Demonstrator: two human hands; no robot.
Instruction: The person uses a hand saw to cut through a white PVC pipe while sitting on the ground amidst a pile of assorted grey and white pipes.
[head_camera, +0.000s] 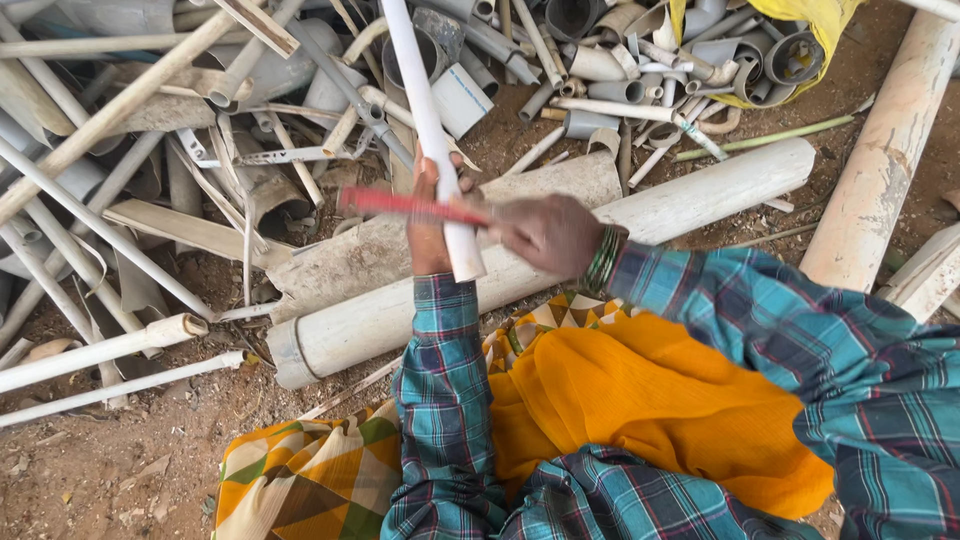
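Gripping white pipe (432, 130) – left hand (432, 225) | right hand (548, 234) – red saw (410, 206)

White pipe (432, 130) smooth matt plastic; red blade (410, 205) glossy; big pipe (700, 195) dusty, rough; sleeves (440, 400) woven cloth.

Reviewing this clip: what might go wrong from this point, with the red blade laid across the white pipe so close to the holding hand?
1. The red saw blade crosses the white pipe right beside the left hand; a slip could cut its fingers.
2. The pipe is braced only by that hand, so it may twist or kick.
3. The right hand grips the bare blade, with no handle visible, so it might slide or bend.
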